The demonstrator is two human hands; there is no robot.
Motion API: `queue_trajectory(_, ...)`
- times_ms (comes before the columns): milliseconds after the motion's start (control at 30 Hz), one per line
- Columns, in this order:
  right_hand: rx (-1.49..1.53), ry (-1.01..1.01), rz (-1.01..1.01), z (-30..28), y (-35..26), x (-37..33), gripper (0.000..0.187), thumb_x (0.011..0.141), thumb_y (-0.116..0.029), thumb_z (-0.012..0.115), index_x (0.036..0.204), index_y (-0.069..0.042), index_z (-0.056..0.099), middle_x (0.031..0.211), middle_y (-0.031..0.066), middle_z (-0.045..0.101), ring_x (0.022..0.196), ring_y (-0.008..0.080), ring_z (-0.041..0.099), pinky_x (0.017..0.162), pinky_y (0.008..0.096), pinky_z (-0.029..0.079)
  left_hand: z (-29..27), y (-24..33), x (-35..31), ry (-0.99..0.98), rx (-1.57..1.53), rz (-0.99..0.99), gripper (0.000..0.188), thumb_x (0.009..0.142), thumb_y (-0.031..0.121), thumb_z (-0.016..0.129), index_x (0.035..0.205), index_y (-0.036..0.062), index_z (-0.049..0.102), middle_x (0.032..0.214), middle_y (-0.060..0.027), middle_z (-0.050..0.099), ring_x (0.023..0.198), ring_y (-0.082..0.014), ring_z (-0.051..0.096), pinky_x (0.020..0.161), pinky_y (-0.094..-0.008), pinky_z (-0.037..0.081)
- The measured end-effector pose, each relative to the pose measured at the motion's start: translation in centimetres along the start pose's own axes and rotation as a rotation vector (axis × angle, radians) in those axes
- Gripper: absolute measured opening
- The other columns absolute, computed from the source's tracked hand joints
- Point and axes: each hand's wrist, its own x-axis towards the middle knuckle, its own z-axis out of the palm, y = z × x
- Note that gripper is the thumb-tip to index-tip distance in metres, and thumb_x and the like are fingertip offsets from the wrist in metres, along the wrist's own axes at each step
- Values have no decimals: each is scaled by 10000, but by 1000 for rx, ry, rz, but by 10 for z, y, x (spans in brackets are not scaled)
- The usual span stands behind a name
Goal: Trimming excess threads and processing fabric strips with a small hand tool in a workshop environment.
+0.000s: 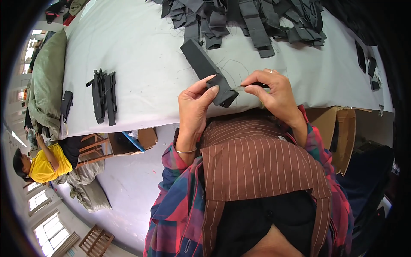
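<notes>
My left hand (196,103) pinches a dark grey fabric strip (199,60) between thumb and fingers near its lower end. The strip slants up and left over the white-covered table, and its near end looks folded. On the right, my right hand (274,92) is closed on a small thin-bladed tool (240,88) with a dark part behind the fingers. Its pale tip touches or nearly touches the strip's right corner; its exact kind is hard to make out. Loose threads trail from the strip onto the cloth.
A heap of dark grey strips (257,25) lies at the far side of the table (141,55). A stack of strips (102,96) sits to the left, beside a small dark piece (67,104). Cardboard boxes (344,132) stand below the edge. A person in yellow (51,162) works at far left.
</notes>
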Motion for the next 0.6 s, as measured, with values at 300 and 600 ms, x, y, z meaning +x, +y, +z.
queue_trajectory(300,-95,-21,-87,-4,-2,-1,127,782,-201,705,869,-113,675,699,8,613,659,173,526,671,311,372,3,2,-3,-12,29,31,312,809,-51,666,1120,-49,641,974,-74,676,815,-78,601,731,-193,482)
queue_trajectory(600,-145,-19,-116,-6,-21,-1,111,764,-181,713,831,-118,651,710,1,618,660,181,536,637,312,352,5,6,-4,17,108,68,303,808,-35,666,1111,-32,658,900,-28,663,748,-43,551,657,-171,439)
